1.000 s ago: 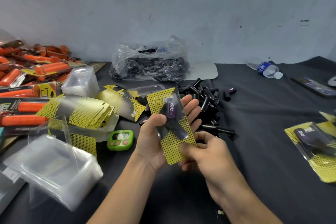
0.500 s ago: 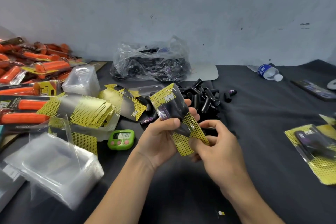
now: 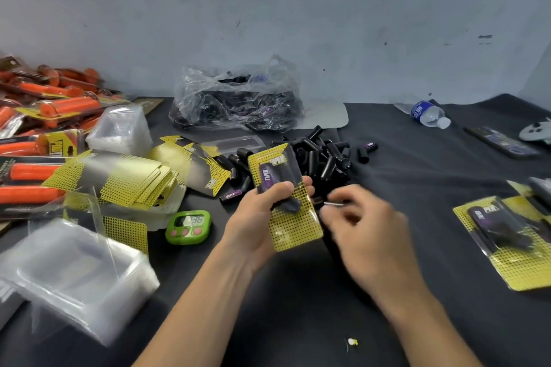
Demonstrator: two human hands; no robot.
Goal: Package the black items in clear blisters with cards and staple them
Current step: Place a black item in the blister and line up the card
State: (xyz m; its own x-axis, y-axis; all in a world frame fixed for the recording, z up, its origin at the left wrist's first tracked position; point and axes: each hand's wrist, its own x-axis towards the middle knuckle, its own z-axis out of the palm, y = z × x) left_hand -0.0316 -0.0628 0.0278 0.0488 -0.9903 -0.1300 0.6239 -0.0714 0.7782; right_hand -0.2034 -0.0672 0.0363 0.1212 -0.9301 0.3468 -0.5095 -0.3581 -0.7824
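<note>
My left hand (image 3: pixel 256 223) grips a yellow dotted card pack (image 3: pixel 295 226) with a clear blister over a black and purple item, held upright above the table. My right hand (image 3: pixel 366 235) is blurred just right of the pack and does not touch it. Its fingers are curled near a thin metal piece (image 3: pixel 335 203), and the blur hides any grip. Behind the pack lies a pile of loose black items (image 3: pixel 322 158). At the left are a stack of yellow cards (image 3: pixel 131 179) and stacked clear blisters (image 3: pixel 68 280).
Finished packs (image 3: pixel 507 238) lie at the right edge. A green timer (image 3: pixel 188 226) sits left of my left hand. A plastic bag of black items (image 3: pixel 235 101) is at the back, orange-handled packs (image 3: pixel 59 107) far left, a water bottle (image 3: pixel 429 113) back right.
My right hand has let go of the pack's lower edge and moved right, toward the metal piece. My left hand has turned the pack more upright and keeps hold of it.
</note>
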